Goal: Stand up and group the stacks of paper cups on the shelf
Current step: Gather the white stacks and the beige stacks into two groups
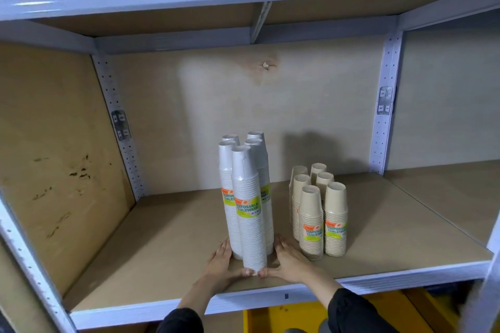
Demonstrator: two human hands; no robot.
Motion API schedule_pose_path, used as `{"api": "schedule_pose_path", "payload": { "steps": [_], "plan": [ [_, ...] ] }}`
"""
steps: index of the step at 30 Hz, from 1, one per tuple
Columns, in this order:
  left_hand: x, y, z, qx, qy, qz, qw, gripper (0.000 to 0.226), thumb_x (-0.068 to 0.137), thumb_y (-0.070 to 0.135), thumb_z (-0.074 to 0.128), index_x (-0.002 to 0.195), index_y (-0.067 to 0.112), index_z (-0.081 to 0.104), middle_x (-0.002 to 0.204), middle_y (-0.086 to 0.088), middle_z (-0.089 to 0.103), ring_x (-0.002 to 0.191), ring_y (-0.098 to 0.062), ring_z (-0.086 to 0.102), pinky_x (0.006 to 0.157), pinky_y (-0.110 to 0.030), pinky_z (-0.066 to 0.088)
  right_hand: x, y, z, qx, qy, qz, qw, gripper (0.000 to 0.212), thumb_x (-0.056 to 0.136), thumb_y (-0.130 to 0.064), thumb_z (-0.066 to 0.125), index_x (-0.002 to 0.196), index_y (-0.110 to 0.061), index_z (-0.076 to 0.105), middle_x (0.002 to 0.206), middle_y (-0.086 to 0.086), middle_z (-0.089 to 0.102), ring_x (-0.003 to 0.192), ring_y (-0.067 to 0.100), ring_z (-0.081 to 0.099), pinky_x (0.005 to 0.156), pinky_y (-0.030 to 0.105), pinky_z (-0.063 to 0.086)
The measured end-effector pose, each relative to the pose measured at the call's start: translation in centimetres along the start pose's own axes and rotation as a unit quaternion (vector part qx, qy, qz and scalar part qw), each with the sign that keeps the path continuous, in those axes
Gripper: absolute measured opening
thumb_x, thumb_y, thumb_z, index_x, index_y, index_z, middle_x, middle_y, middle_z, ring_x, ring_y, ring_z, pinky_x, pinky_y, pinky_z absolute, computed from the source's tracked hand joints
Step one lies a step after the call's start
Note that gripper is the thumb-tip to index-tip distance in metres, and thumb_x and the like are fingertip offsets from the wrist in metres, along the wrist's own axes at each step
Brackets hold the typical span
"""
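White stacks [247,197] and tan stacks [316,211] stand grouped near the front edge of the shelf [162,238]. Your left hand [220,261] and right hand [288,258], each grip apart and flat, press the white cluster's base. By my judgement, little remains.

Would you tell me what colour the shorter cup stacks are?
The shorter cup stacks are beige, clearest in the head view.

There was the flat brown fibreboard shelf [162,251], edged by a white metal front rail [257,299], and two clusters stood upright on it! Five tall stacks of white paper cups [250,211] sat packed together near the front edge. Just to their right, apart, six shorter stacks of beige paper cups [311,219] huddled close.
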State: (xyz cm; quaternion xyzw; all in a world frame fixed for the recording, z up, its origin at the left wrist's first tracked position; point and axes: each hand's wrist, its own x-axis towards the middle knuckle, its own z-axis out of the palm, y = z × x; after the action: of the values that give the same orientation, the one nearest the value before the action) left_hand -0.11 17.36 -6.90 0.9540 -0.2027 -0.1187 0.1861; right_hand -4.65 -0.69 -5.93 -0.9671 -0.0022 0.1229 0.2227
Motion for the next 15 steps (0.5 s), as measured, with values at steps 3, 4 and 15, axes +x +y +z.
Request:
{"api": "schedule_pose_path", "payload": {
  "steps": [3,4,15],
  "plan": [
    [-0.08,0.00,0.00,-0.008,-0.001,-0.007,1.000,0.172,0.004,0.101,0.003,0.149,0.010,-0.005,0.160,-0.006,-0.002,0.149,-0.019,0.001,0.121,-0.030,0.006,-0.12,-0.08,0.00,-0.003,0.006,-0.002,1.000,0.140,0.041,-0.086,0.035,0.146,-0.004,-0.009,0.158,0.013,-0.008,0.147,0.024,-0.001,0.119,0.033,0.006],
    [-0.06,-0.01,0.04,-0.011,0.000,-0.009,1.000,0.172,0.004,0.101,0.003,0.149,0.010,-0.005,0.160,-0.006,-0.002,0.149,-0.019,0.001,0.121,-0.030,0.006,-0.14,-0.06,0.00,-0.004,0.004,-0.002,1.000,0.142,0.038,-0.086,0.033,0.146,-0.004,-0.009,0.158,0.013,-0.008,0.147,0.024,-0.001,0.119,0.033,0.006],
    [-0.32,-0.09,0.64,0.029,0.004,-0.033,0.999,0.097,0.085,0.057,0.051,0.149,0.007,-0.001,0.160,-0.005,0.001,0.149,-0.019,0.000,0.122,-0.033,0.004,-0.40,0.46,0.76,-0.043,0.029,-0.005,0.999,0.159,0.018,-0.097,0.009,0.147,-0.004,-0.007,0.158,0.011,-0.006,0.147,0.022,0.001,0.119,0.034,0.005]
  ]
}}
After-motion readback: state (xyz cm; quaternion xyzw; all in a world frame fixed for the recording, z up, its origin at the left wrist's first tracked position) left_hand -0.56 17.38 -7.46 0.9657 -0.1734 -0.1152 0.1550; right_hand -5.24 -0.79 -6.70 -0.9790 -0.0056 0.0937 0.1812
